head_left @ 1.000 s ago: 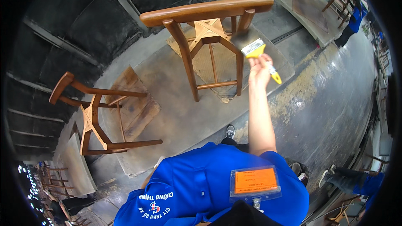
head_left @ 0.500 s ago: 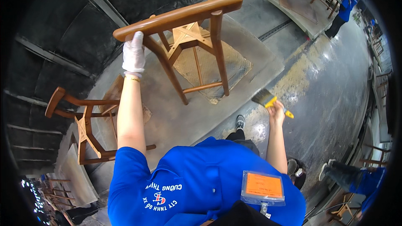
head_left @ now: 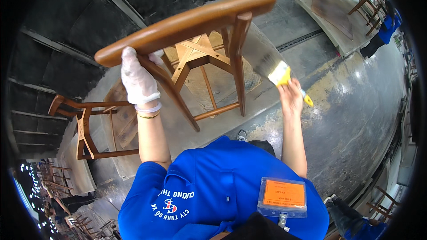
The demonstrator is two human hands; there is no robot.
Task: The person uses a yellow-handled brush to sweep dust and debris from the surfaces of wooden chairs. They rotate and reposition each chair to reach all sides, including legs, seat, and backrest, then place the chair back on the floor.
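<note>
A broad grey floor (head_left: 356, 120) is seen spreading to the right of the wooden chair (head_left: 200, 53), with open room there out to the far edge where another person in blue (head_left: 384, 29) is bent beside more chairs. The wooden chair, the landmark, is raised near the top centre, its curved top rail running from lower left to upper right. A second chair (head_left: 89, 124) is stood below and left of it, well apart. The left hand (head_left: 138, 80), gloved in white, is clenched around the wooden chair's rail end and rear leg. The paintbrush (head_left: 278, 73) is gripped by the bare right hand (head_left: 291, 100), its bristles laid against the wooden chair's right leg.
</note>
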